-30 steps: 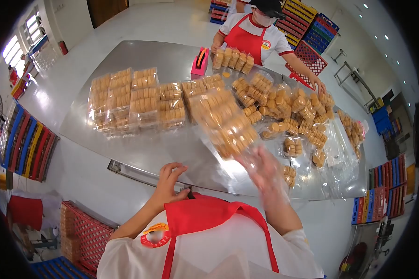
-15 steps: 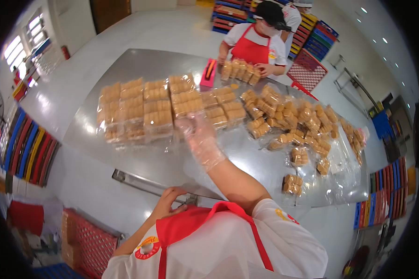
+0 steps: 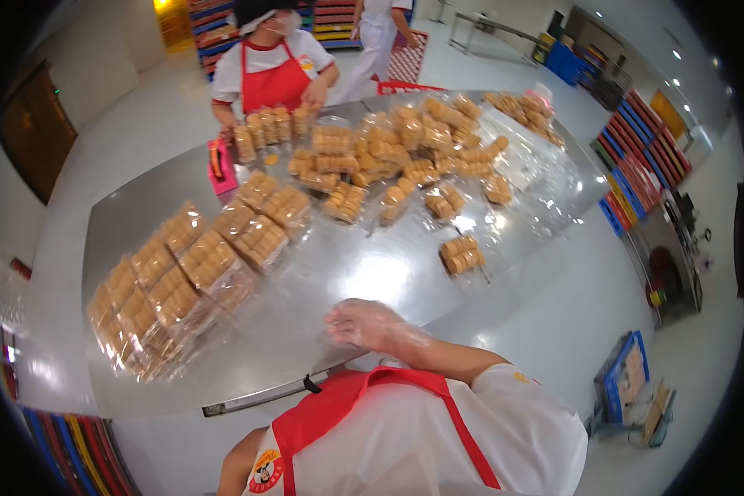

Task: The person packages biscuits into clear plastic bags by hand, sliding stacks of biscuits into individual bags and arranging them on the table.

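Observation:
My right hand (image 3: 362, 324), in a clear plastic glove, is over the near edge of the steel table (image 3: 306, 281), its fingers curled together with nothing visible in them. My left hand is out of view; only the upper part of that arm shows. Clear packs of round biscuits (image 3: 174, 291) stand stacked in rows at the table's left. A loose heap of smaller biscuit packs (image 3: 405, 140) lies across the far middle. One small pack (image 3: 462, 254) sits apart, to the right of my right hand and farther back.
Across the table a co-worker in a red apron (image 3: 277, 83) has both hands near upright biscuit packs (image 3: 264, 128). Beside them is a pink tape dispenser (image 3: 221, 167). Clear plastic bags (image 3: 537, 178) lie at the right. Another person (image 3: 378, 37) stands behind, near stacked crates (image 3: 336, 21).
The view has swung right. My right hand has let go of the large biscuit pack at the left stack and drawn back to the near edge. My left hand has left the view.

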`<state>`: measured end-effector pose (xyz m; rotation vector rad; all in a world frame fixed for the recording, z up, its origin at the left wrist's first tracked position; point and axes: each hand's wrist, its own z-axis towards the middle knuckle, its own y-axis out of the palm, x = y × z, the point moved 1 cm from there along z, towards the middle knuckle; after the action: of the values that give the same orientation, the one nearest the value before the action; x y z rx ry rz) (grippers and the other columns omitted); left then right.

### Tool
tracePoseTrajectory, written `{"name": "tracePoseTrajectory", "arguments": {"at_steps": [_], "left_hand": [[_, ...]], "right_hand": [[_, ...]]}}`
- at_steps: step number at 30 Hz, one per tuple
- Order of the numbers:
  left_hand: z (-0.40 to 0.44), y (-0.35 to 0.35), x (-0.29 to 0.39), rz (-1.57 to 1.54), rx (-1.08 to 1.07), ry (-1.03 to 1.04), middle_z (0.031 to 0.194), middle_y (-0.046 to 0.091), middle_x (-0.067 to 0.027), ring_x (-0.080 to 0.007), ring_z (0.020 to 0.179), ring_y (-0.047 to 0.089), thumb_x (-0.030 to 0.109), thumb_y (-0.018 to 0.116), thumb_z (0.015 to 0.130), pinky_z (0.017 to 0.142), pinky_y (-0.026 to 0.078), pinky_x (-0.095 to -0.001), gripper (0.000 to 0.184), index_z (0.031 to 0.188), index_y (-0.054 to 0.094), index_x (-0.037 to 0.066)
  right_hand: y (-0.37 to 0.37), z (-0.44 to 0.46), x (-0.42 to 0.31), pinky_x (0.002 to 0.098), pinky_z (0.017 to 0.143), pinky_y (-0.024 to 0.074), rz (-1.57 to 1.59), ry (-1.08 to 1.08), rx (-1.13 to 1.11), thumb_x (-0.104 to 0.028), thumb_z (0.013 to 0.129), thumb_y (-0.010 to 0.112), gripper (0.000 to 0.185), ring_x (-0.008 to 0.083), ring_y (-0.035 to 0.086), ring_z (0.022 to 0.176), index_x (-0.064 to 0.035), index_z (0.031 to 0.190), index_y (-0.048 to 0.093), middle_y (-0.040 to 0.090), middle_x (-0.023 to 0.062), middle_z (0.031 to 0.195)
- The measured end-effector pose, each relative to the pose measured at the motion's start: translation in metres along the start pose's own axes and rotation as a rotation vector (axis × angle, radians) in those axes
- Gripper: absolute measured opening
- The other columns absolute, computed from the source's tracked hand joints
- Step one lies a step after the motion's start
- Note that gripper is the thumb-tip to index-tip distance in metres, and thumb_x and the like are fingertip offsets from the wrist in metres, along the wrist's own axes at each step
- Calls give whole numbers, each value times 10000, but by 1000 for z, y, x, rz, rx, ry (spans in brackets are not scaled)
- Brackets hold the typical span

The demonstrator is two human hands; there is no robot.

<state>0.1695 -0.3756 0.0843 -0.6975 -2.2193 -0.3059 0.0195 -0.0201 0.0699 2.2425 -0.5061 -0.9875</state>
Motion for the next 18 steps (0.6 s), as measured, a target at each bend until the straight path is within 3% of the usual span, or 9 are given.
{"name": "tracePoseTrajectory", "arguments": {"at_steps": [6,11,14,16,17,18], "left_hand": [[54,42,53,168,36,169,886,638,-51,-158,786,589,109,798,745,700,482,-286,358,1062,646,38],[91,86,102,311,6,331,865,631,-37,-133,767,577,113,798,750,682,474,-273,343,1047,645,33],[102,104,144,398,-60,415,853,627,-29,-119,756,569,116,797,753,672,469,-265,335,1038,644,29],[126,120,187,505,-188,360,844,624,-23,-109,749,564,118,797,755,665,465,-260,329,1032,644,27],[142,134,213,575,-268,309,828,615,-15,-100,742,557,122,794,761,661,461,-257,327,1033,641,22],[169,152,243,520,-227,425,814,611,-17,-105,740,555,129,793,758,658,462,-263,334,1037,643,21]], "right_hand": [[-62,-88,-24,344,731,545,89,-304,205,-143,968,534,216,234,639,853,46,1048,600,638,148,1023],[-97,-133,-78,319,702,535,-26,-623,303,-185,967,560,229,172,624,786,29,1009,632,650,96,917],[-147,-156,-133,306,679,528,-143,-822,425,-210,965,581,227,148,616,750,5,946,652,650,71,853],[-196,-165,-172,294,659,522,-180,-936,524,-225,961,596,234,133,610,728,-6,908,658,644,60,817],[-220,-165,-190,269,631,504,-141,-953,549,-229,957,603,227,118,599,704,-12,914,654,632,51,773],[-239,-163,-210,262,628,499,-204,-866,591,-226,956,601,218,113,596,695,-18,917,656,625,45,755]]}}
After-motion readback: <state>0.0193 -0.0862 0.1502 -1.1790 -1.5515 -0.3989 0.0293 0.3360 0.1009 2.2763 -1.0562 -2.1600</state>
